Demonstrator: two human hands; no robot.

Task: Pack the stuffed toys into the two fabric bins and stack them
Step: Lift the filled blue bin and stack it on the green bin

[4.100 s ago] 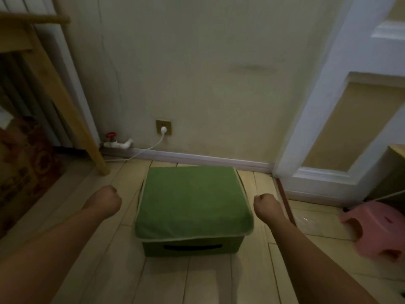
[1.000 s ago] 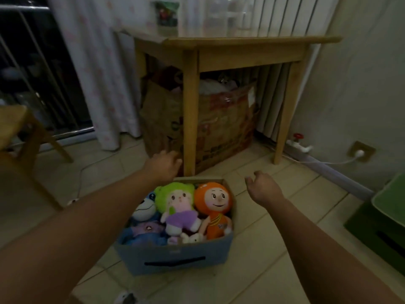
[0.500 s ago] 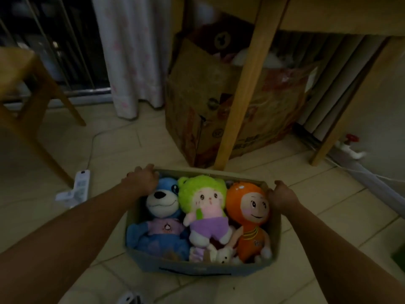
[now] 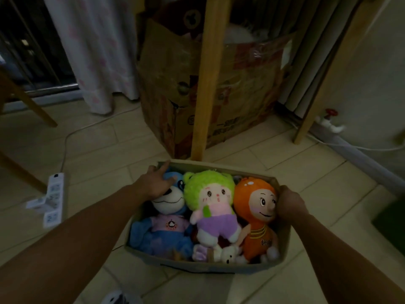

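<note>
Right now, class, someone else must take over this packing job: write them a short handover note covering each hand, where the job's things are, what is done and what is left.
Left hand: fingers straight, resting on the blue plush bear at the far left corner of the grey fabric bin.
Right hand: curled over the bin's right rim beside the orange round-headed doll.
Green-haired doll in purple shorts lies between those two; a small white plush lies at the front.
Done: this bin is packed.
Left: carry it to the dark green bin at the right edge and stack them.
</note>
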